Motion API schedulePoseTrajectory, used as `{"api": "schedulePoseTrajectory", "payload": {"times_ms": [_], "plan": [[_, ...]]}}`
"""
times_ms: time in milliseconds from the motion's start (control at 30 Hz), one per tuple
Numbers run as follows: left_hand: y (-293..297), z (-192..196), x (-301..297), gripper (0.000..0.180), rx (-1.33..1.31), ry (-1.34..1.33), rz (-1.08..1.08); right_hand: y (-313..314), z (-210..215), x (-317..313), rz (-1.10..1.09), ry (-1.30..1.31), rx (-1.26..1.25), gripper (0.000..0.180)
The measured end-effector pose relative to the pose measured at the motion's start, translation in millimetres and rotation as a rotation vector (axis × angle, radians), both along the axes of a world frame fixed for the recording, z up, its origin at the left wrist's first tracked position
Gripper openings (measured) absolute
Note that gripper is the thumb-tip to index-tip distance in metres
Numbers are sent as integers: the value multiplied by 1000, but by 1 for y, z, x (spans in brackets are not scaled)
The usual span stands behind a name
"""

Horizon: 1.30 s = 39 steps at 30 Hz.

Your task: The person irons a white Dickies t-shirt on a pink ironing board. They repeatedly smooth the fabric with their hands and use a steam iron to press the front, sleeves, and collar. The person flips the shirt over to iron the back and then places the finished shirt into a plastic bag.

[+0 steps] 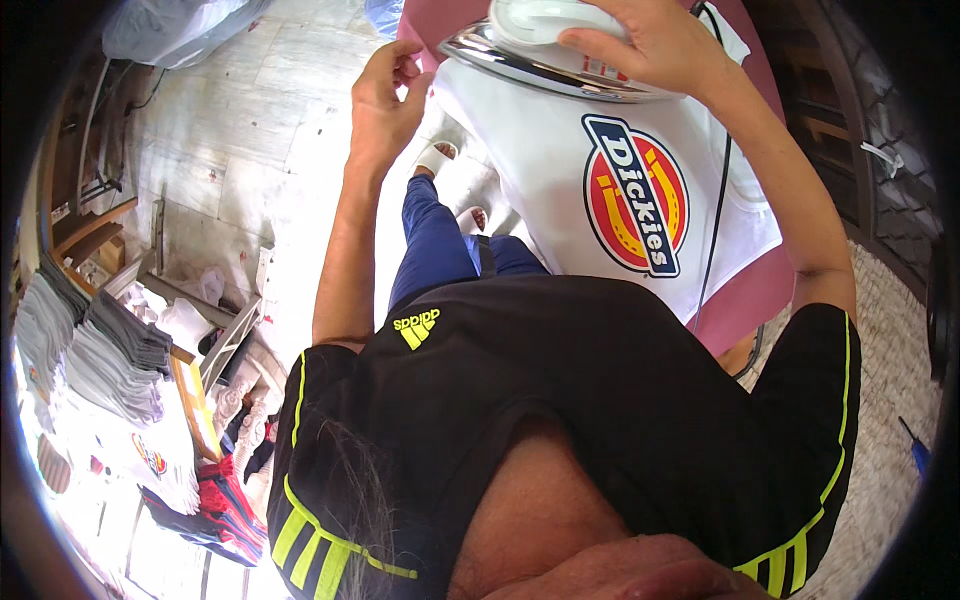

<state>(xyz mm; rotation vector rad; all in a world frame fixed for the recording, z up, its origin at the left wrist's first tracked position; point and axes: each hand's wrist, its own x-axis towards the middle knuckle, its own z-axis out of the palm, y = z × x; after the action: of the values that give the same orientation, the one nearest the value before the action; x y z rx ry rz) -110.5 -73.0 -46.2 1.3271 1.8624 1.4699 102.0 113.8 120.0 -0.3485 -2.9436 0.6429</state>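
Head view: a clothes iron (535,72), white on top with a shiny metal lower part, sits over the far end of a white shirt (530,150), its pointed tip toward the person's left. The right hand (655,45) is on top of the iron, fingers and thumb closed around its handle, partly cut off by the picture's edge. The left hand (390,95) is just left of the iron's tip, beside the shirt's edge, with fingers curled and thumb loosely extended; whether it pinches any cloth, I cannot tell. Nor does it show whether the iron's underside lies fully flat.

On the near side of the iron, the shirt spreads toward the person's body, bearing a round red, yellow and dark blue badge (637,195). A black cord (723,190) runs down across the shirt to the right of that badge. Under the shirt is a dull pink ironing board (735,320), showing on both sides of the iron.

Well left of the iron and nearer the person are stacked grey clothes (120,350) and a red striped cloth (228,505). A clear plastic bag (175,30) lies far left of the iron.
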Motion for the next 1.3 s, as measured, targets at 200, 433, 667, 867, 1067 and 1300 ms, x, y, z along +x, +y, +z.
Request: {"api": "schedulePoseTrajectory", "payload": {"times_ms": [200, 433, 667, 867, 1067, 1300], "plan": [[13, 8, -28, 22, 142, 36, 126, -3, 4, -21, -122, -37, -33, 38], [87, 54, 19, 16, 307, 66, -334, -24, 76, 114, -766, -59, 30, 39], [164, 66, 126, 27, 374, 313, -808, -160, 200, 279, -1311, -164, 177, 40], [236, 34, 197, 51, 417, 717, -774, -229, 215, 335, -1690, -237, -197, 50], [250, 16, 223, 78, 360, 933, -623, -189, 62, 323, -1530, -45, -141, 37], [246, 29, 214, 70, 304, 974, -632, -98, 7, 298, -1321, 44, -123, 37]]}}
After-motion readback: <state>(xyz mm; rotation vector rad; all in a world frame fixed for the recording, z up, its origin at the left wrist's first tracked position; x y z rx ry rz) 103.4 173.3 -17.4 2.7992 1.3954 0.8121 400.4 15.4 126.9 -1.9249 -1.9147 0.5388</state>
